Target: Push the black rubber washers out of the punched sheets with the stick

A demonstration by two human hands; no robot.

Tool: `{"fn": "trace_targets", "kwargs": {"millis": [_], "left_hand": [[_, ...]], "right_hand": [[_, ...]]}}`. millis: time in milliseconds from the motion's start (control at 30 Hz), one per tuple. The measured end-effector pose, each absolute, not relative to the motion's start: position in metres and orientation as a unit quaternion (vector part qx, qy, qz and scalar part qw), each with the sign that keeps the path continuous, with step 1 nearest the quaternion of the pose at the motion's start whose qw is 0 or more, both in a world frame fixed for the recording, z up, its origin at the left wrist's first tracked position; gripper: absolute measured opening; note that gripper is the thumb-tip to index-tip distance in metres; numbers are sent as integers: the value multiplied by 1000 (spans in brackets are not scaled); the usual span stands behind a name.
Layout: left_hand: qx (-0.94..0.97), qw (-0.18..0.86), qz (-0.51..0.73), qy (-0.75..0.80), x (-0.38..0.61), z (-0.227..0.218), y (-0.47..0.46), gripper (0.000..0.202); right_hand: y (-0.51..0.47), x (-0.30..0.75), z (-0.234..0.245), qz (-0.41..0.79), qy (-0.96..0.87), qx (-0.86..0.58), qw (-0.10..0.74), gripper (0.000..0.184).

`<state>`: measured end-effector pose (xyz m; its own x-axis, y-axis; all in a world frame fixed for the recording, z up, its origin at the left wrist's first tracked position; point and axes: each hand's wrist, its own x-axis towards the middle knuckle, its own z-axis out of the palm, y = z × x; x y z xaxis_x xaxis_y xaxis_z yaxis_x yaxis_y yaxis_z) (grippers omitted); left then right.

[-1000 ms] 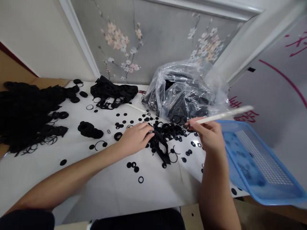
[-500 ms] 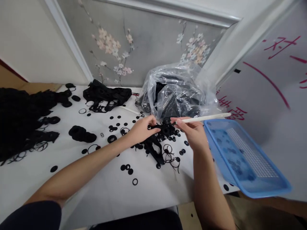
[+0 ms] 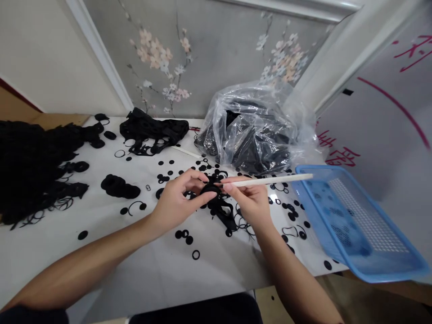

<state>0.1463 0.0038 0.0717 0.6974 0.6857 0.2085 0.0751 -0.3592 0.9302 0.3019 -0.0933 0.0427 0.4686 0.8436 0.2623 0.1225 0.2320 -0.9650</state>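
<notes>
My left hand (image 3: 180, 193) is closed around the side of a black rubber ring piece (image 3: 212, 188), thumb in front and fingers behind. My right hand (image 3: 251, 198) pinches a thin white stick (image 3: 276, 179) that points out to the right over the basket's edge. The stick's near end meets the black piece between the two hands. Below them hangs or lies a black rubber strip (image 3: 224, 215) with large openings. Thin black loops and small round discs are scattered around. The right hand partly hides some of them.
A clear plastic bag (image 3: 259, 130) of black parts stands against the wall. On the right sits a blue mesh basket (image 3: 367, 216). A large black heap (image 3: 30, 166) lies at left, with a ring stack (image 3: 119, 186) and another black bundle (image 3: 151, 130) nearby.
Both hands have come together to the left, the right one bringing the stick. The left hand now grips a black piece. The view has shifted slightly.
</notes>
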Motion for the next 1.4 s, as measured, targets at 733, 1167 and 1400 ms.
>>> {"fn": "trace_targets", "kwargs": {"millis": [733,1167,1400], "left_hand": [[770,514,207,315,141,66,12,22],[884,339,245,211,140,52,18,22],[908,286,288,103,137,36,27,21]], "right_hand": [[-86,283,20,-54,-645,-551,527,26],[-75,283,15,-39,-529,-672,517,23],[-75,300,14,-3,-467,-713,523,23]]}}
